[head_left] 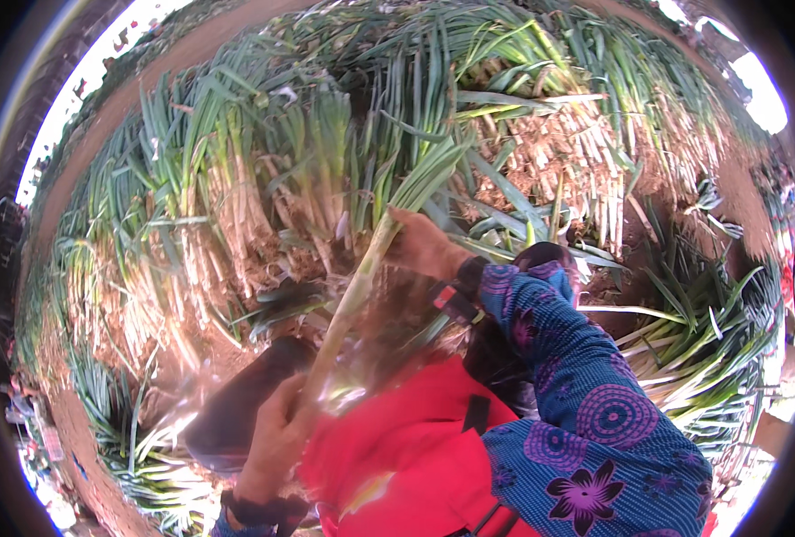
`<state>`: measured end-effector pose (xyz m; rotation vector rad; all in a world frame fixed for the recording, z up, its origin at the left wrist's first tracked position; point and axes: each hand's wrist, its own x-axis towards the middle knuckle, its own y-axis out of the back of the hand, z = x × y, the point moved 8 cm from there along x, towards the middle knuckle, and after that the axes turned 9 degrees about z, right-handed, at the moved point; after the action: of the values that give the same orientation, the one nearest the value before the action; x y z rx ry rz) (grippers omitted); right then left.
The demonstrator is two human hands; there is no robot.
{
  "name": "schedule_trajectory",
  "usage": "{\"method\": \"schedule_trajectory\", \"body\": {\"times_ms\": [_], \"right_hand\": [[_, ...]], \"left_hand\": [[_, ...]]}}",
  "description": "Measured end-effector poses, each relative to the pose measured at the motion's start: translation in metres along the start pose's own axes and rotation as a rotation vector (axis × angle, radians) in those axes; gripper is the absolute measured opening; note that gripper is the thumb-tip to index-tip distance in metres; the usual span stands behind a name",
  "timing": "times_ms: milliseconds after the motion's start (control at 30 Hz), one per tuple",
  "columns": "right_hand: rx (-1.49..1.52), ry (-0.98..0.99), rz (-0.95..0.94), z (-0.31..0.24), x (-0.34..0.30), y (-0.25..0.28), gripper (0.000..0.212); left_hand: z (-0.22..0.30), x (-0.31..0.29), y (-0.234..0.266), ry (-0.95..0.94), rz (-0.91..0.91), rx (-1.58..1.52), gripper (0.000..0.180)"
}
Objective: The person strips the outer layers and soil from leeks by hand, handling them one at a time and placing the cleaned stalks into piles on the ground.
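A long leek (354, 295) slants across the middle, its pale stem low at the left and its green leaves up at the right. My right hand (421, 245) is closed round it where the leaves begin. Lower down, my left hand (276, 430) has its fingers against the pale end; they are partly hidden and blurred. My right forearm wears a blue sleeve (585, 394) with purple patterns. Under the leek, red cloth (406, 447) covers my lap.
Rows of leeks with soil on their roots (236, 206) stand ahead and to the left. Another heap (558, 148) leans at the far right. Loose leeks (684, 349) lie beside me at the right, and more (160, 483) at the lower left. Brown soil (209, 353) shows between them.
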<state>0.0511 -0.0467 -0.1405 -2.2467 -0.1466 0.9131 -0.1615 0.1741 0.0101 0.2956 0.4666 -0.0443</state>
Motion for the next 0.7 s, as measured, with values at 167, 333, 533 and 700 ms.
{"method": "schedule_trajectory", "body": {"times_ms": [167,333,533,700], "right_hand": [[0.072,0.249,-0.068,-0.054,-0.036,-0.041,0.049],[0.038,0.539,-0.173,-0.118,-0.073,-0.062,0.037],[-0.169,0.790,0.019,-0.135,-0.094,-0.042,0.036],[-0.231,0.861,0.071,-0.133,-0.110,-0.031,0.039]], "left_hand": [[-0.008,0.027,0.019,-0.216,0.106,0.157,0.032],[0.075,0.062,0.007,-0.831,0.361,0.589,0.028],[0.147,0.133,-0.081,-0.677,0.278,0.318,0.039],[0.169,0.167,-0.131,-0.823,0.422,0.461,0.027]]}}
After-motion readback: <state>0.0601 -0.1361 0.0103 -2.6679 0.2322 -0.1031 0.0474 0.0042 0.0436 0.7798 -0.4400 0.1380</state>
